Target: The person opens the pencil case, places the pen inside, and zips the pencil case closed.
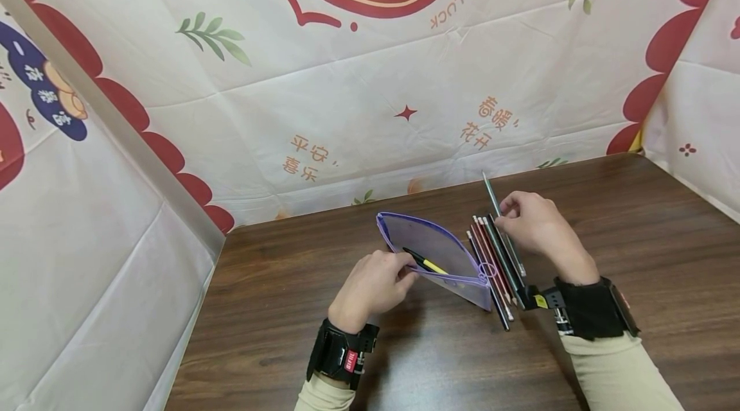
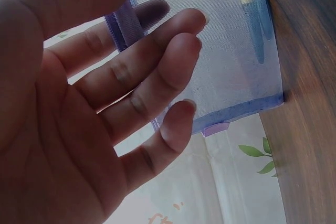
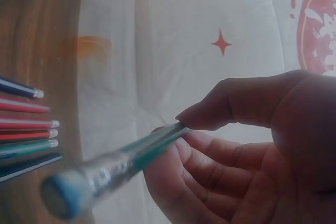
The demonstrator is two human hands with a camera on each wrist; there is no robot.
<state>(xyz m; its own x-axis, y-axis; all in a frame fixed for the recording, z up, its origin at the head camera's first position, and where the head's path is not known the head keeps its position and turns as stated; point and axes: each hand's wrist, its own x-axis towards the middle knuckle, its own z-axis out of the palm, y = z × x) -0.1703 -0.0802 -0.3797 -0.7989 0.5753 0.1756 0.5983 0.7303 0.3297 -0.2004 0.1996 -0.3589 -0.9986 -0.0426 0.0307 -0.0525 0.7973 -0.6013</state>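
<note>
Cream sleeves (image 1: 618,369) are nearest me, at four and six o'clock. At six o'clock I see the left hand (image 1: 372,284) pinch the edge of the purple pouch (image 1: 430,237). It sits on the brown surface (image 1: 277,308) at five o'clock, with a black-and-yellow pen (image 1: 435,266) inside. Pencils (image 1: 491,249) lie just beside it, at four o'clock. Between three and four o'clock, the right hand (image 1: 540,228) pinches a green pencil (image 3: 128,156).

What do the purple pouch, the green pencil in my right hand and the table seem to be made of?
Pouch: probably nylon mesh, see-through with a fine weave. Pencil: likely wood under glossy paint, judging by the highlight along it; its shiny, silvery band looks metal. Table: wood or wood-look laminate with slight sheen; the streaked grain fits either.
</note>
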